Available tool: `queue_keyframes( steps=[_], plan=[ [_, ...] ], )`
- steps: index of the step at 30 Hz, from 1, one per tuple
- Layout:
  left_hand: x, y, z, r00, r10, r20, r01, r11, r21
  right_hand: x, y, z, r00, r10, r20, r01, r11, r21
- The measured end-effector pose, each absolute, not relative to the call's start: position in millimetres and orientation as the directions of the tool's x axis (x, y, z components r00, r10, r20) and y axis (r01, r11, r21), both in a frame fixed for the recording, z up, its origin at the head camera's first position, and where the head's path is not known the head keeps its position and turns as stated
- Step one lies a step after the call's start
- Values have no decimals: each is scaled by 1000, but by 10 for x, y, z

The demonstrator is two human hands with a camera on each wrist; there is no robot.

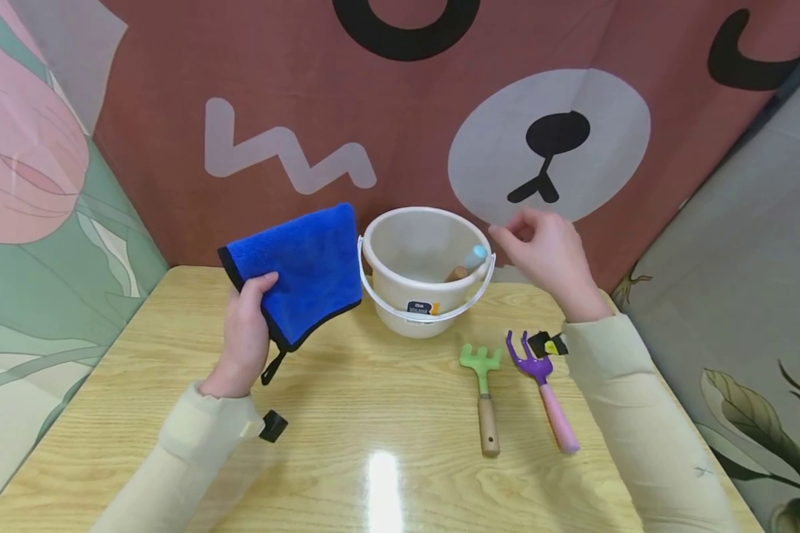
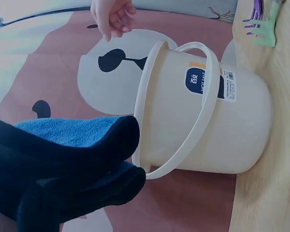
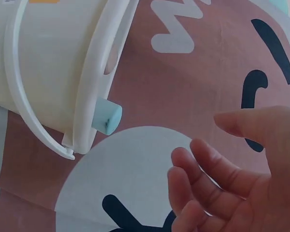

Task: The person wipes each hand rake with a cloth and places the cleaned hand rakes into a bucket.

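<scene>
Left hand (image 1: 245, 340) partly behind blue cloth (image 1: 310, 270), light-blue-tipped handle (image 1: 475, 256) mostly hidden in bucket (image 1: 387, 293), table (image 1: 330, 422) cut off at near edge

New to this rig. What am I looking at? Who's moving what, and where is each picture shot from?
There's no machine here: a person works with two bare hands. The wide picture is from a camera on the head, looking forward and down. The other two come from cameras on the left and right wrists; they're tilted, so the bucket looks tipped over, but the head view shows it upright.

On the wooden table stand that bucket and, in front of it, a green hand fork and a purple hand fork. A blue-tipped item shows inside the bucket.

The left hand holds a blue cloth with black edging. The right hand is near the bucket's rim, holding nothing.
</scene>
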State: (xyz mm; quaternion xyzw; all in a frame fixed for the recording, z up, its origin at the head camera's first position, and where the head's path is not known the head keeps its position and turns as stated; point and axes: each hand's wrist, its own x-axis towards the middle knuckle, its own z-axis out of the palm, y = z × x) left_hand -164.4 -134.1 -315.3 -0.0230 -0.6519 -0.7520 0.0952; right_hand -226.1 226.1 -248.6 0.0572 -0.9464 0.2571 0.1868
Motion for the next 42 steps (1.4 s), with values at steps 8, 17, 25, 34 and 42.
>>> queue_keyframes(
  steps=[8, 17, 25, 34, 42],
  plan=[
    [-1679, -1363, -3170, -974, -164, 156, 175, -104, 979, -2076, 2335, -2572, -952, -32, 303, -166, 889, -427],
    [-1679, -1387, -3182, -974, -178, 141, 156, -75, 985, -1937, 2370, -2714, -976, -98, 195, -170, 901, -399],
    [-1676, -1393, -3198, -975, -178, 130, 147, -85, 985, -1918, 2432, -2926, -985, -171, 21, -167, 917, -362],
    [-1678, -1378, -3206, -974, -181, 136, 154, -92, 984, -1866, 2480, -3261, -980, -185, -76, -149, 929, -339],
    [-1680, -1368, -3208, -977, -172, 126, 145, -103, 984, -1782, 2508, -3618, -959, -194, -208, -108, 925, -365]
  ],
)
